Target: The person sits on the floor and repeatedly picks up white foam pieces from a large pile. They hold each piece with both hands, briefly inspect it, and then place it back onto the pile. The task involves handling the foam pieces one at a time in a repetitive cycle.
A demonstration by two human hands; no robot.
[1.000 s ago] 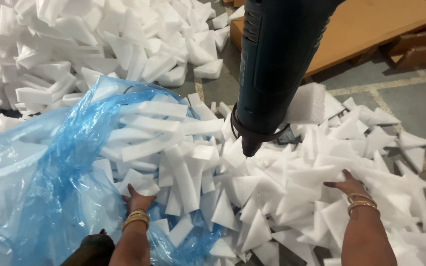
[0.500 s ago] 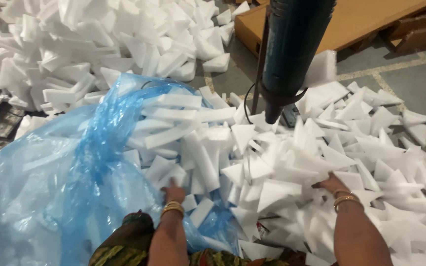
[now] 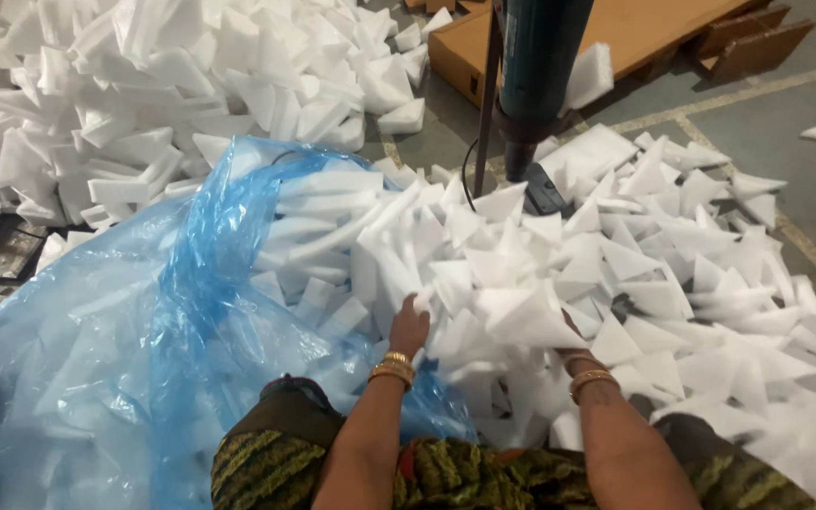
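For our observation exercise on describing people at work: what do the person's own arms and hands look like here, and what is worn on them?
Both forearms are bare, with no sleeves or gloves in view. The left hand has two gold-coloured bangles stacked at the wrist. The right hand is mostly hidden under white foam pieces; its wrist carries similar gold-coloured bangles. No rings or watch are visible.

We wear gold bangles on both bare forearms, by the left hand and the right hand. Our garment is dark, patterned in green, yellow and red stripes.
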